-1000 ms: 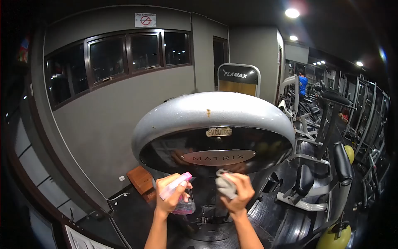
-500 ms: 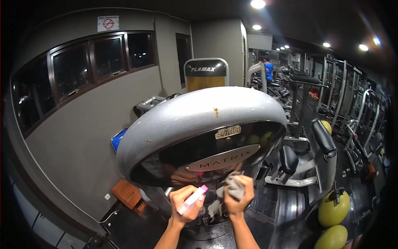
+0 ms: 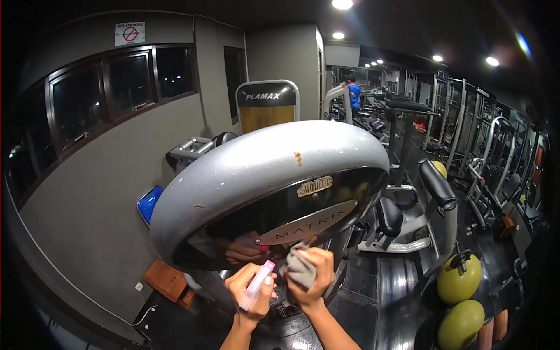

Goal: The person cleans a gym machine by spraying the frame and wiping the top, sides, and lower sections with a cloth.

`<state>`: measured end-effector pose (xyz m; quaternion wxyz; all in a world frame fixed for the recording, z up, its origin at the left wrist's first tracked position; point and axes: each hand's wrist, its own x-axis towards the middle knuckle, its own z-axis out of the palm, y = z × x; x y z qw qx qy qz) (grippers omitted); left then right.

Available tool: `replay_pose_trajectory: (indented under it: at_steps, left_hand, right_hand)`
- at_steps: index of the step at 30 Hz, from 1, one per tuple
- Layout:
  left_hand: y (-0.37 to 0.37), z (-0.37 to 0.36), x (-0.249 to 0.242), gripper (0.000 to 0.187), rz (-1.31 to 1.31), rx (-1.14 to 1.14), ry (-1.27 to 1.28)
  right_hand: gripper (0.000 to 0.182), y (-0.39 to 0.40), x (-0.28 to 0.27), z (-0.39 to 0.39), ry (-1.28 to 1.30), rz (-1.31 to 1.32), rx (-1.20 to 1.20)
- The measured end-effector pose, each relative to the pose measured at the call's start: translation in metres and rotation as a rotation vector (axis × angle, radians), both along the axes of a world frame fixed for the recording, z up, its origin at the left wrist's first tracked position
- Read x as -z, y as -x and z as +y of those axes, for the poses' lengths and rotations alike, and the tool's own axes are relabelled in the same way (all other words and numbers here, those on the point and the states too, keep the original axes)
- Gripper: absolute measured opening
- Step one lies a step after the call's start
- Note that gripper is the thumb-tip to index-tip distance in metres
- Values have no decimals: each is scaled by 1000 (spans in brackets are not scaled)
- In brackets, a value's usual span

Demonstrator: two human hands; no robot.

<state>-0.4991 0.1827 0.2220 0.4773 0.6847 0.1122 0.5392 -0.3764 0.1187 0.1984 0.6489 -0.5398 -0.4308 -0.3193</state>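
grips pink-and-white plastic spray bottle point(image 3: 255, 287) in left hand point(image 3: 248, 291), with fingers clamped around it. holds crumpled grey cloth point(image 3: 300, 269) in clamped fingers of right hand point(image 3: 317, 276), at near center, beside lower edge of silver-rimmed, glossy black oval panel point(image 3: 219, 236).

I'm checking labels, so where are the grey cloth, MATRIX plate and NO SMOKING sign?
Grey cloth point(image 3: 301, 270): head view, crumpled middle.
MATRIX plate point(image 3: 309, 224): head view, lettered centre.
NO SMOKING sign point(image 3: 129, 34): head view, middle.
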Motion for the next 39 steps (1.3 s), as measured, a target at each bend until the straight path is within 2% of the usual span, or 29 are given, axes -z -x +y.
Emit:
replay_pose_trajectory:
  at_steps: [1,4,5,7,8,9,11,14,18,21,22,23,25,27,29,35,39]
  left_hand:
    - [3,2,-3,28,-1,-13,-4]
    - [15,7,-12,26,32,-56,-45]
    - [17,9,-12,26,34,-65,-47]
    - [18,14,-12,26,56,-97,-111]
    - [19,16,-11,43,86,-150,-150]
    - [21,16,-13,43,87,-161,-148]
    - [24,15,-20,42,2,-163,-95]
    - [24,19,-18,41,26,-146,-81]
    - [24,20,-21,36,-6,-57,-21]
    - [25,21,-20,32,-71,24,25]
    - [24,21,-20,32,-79,24,24]
    - [23,21,-19,32,-85,24,24]
    - [21,19,-18,32,-88,-5,29]
    - [22,17,-18,31,-85,-35,33]
    - [25,17,-21,30,-73,-17,5]
    - [38,14,-33,30,-90,-28,29]
    - [39,14,-44,29,-61,-39,-22]
  right_hand:
    - [41,1,5,1,50,-52,-14]
    - [42,0,6,5,76,-174,-81]
    - [45,-6,7,1,133,-177,-78]
    - [44,-19,-4,-13,92,-166,-56]
    - [47,-26,1,-16,72,-73,20]
    - [48,-31,-3,-16,0,-8,91]
    - [46,-30,-9,-18,4,12,80]
    - [44,-9,-12,-11,128,-102,-117]
    - [38,-2,-17,-2,179,-227,-123]
    - [45,-27,-30,-20,132,-174,-142]
    - [51,-33,-30,-24,96,-123,-64]
    - [48,-30,-35,-24,93,-38,-30]
    - [50,-22,-45,-26,164,-112,-63]
    - [42,-5,-47,-14,199,-185,-172]
    - [35,7,-37,-2,264,-242,-146]
    - [44,-15,-51,-15,72,-64,-99]
    - [39,-3,-54,-6,89,-156,-144]
